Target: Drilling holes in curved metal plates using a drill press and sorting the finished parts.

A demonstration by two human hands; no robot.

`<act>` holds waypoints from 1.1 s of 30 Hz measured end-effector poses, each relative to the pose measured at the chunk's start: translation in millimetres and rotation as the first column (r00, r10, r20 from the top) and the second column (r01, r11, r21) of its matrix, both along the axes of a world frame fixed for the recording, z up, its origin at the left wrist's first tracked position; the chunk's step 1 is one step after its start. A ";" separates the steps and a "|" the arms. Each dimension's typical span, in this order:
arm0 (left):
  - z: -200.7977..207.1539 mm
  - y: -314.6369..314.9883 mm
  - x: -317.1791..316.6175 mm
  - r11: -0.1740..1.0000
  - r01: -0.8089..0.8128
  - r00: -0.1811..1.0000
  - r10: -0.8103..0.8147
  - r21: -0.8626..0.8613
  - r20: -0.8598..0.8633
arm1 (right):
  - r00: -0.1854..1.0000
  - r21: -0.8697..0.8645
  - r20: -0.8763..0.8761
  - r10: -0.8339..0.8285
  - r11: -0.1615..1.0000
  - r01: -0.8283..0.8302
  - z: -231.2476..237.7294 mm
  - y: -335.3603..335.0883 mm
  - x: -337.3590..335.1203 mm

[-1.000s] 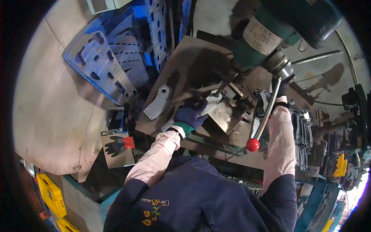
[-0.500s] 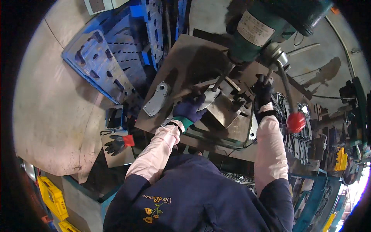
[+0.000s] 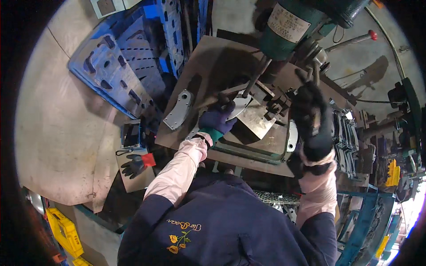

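My left hand (image 3: 216, 119), in a purple glove with a green cuff, grips a curved grey metal plate (image 3: 240, 106) at the fixture. The drill press's slim spindle tool (image 3: 256, 80) reaches down to that plate; whether its tip is inside a hole I cannot tell. My right hand (image 3: 313, 116), black-gloved, is raised and wrapped round a feed lever (image 3: 316, 73) of the green drill press (image 3: 284, 31). Beneath the plate sits a shiny metal fixture block (image 3: 257, 119), with dark clamps (image 3: 277, 107) to its right.
Another curved plate (image 3: 179, 111) lies left on the worktable (image 3: 208, 53). Stacked plates (image 3: 345, 142) stand at right. A spare black-and-red glove (image 3: 136, 166) rests at lower left, below blue crates (image 3: 106, 71). A second lever, red-knobbed (image 3: 372, 35), sticks out at upper right.
The levers have turned: the red knob beside my right forearm is gone from there, and one shows at upper right. My right hand has come up nearer the camera. My left hand stays at the plate.
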State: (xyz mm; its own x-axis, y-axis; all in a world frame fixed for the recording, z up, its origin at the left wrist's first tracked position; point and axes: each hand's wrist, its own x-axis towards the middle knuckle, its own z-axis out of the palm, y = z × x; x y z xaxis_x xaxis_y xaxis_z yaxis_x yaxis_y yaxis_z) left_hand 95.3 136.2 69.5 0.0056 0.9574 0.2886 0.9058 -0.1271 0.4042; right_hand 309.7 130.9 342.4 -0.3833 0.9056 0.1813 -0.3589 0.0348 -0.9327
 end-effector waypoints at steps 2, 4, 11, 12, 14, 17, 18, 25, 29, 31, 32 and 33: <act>2.6 -1.0 3.8 0.997 -0.020 0.999 0.022 0.068 -0.024 | 0.985 -0.038 -0.166 0.048 0.998 -0.055 26.0 5.1 4.4; 7.0 -4.4 2.7 0.993 -0.011 0.999 0.016 0.120 -0.040 | 0.837 -0.270 -0.513 0.190 0.890 -0.367 45.1 29.3 15.2; 25.6 -57.7 -29.9 0.993 0.053 0.991 -0.064 0.104 0.114 | 0.995 -0.100 0.082 -0.054 0.993 0.062 67.9 32.6 8.8; 21.9 -67.8 -40.0 0.968 0.070 0.988 -0.101 0.242 0.120 | 0.968 -0.280 -0.222 0.114 0.944 -0.175 64.7 43.0 26.7; -4.1 -93.4 -66.1 0.929 0.035 0.995 0.004 0.367 -0.104 | 0.880 -0.356 -0.434 0.192 0.861 -0.364 65.1 46.1 26.2; 15.7 -117.6 -112.8 0.995 -0.099 0.994 0.100 -0.030 0.040 | 0.843 -0.367 -0.501 0.196 0.834 -0.411 59.2 48.8 26.4; 10.4 -126.8 -125.5 0.984 -0.180 0.984 0.180 0.004 -0.004 | 0.835 -0.352 -0.502 0.225 0.828 -0.435 58.7 50.5 25.3; -25.4 -101.0 -162.8 0.935 -0.289 0.913 0.334 0.208 -0.234 | 0.787 -0.288 -0.540 0.297 0.814 -0.505 56.8 53.5 28.0; -74.7 -89.4 -168.0 0.936 -0.314 0.949 0.316 0.157 0.008 | 0.814 -0.305 -0.518 0.262 0.833 -0.462 59.9 50.7 23.1; -70.8 -79.8 -162.8 0.949 -0.280 0.959 0.284 0.142 -0.010 | 0.803 -0.307 -0.529 0.275 0.820 -0.483 58.2 53.4 25.4; -68.8 -76.2 -160.1 0.955 -0.265 0.963 0.270 0.135 -0.019 | 0.800 -0.302 -0.530 0.281 0.819 -0.487 57.4 53.2 25.9; -69.5 -75.2 -159.9 0.958 -0.261 0.964 0.264 0.122 -0.008 | 0.795 -0.296 -0.532 0.291 0.816 -0.496 57.0 53.0 25.5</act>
